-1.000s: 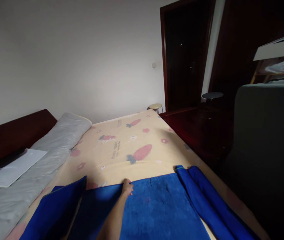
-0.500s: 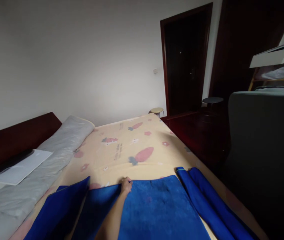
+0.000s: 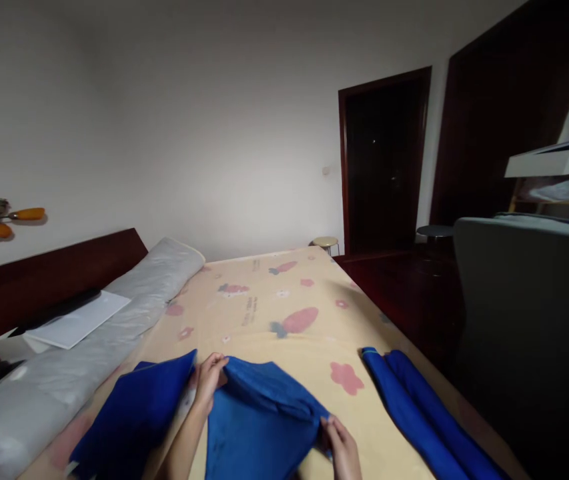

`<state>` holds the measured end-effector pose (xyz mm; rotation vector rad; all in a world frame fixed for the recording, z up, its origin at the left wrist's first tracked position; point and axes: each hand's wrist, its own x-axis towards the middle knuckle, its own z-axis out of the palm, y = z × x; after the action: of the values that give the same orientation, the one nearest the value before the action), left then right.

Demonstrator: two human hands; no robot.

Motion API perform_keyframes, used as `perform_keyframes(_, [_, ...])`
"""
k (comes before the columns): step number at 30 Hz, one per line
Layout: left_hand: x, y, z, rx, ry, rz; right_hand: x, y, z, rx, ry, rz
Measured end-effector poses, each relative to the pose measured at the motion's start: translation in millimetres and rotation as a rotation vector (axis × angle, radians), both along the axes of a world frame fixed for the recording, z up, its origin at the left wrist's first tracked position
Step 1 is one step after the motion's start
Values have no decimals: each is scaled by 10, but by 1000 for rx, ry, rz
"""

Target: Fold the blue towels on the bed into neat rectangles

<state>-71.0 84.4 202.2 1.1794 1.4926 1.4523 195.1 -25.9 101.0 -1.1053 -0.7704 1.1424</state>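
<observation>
In the head view a blue cloth [image 3: 259, 420] hangs between my two hands, low over the near part of the bed. My left hand [image 3: 211, 379] is closed in a pinch on its far left corner. Lower down, my right hand [image 3: 341, 443] grips the cloth's right side, and a fold sags between them. Just left of my left hand lies a darker blue folded cloth [image 3: 139, 407]. To the right, a long narrow strip of folded blue fabric [image 3: 414, 407] rests along the bed's edge. The lower part of the held cloth is cut off by the frame.
A cream sheet with strawberry-like prints covers the bed [image 3: 234, 317]. Grey bedding [image 3: 129, 320] runs along the dark headboard [image 3: 64, 273], with a white flat board [image 3: 81, 320] on it. A grey chair-like back [image 3: 529, 320] stands at right. Stools [image 3: 325, 242] are farther off.
My right hand has come into view holding the cloth's right side. The cloth, earlier spread flat, is now lifted and bunched inward. My left hand has shifted left, and the camera view has tilted up.
</observation>
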Motion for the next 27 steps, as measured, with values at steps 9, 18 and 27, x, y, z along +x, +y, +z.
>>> perform_keyframes(9, [-117,-601,740,148,-331,-48,402,384,1568,311,-651,-179])
perform_keyframes(18, [105,-782,846,129,-304,-229,993,198,1491,256,-702,-50])
perform_keyframes(27, [285,-890,873,78,-255,-290,1042,30,1462,53,-196,-160])
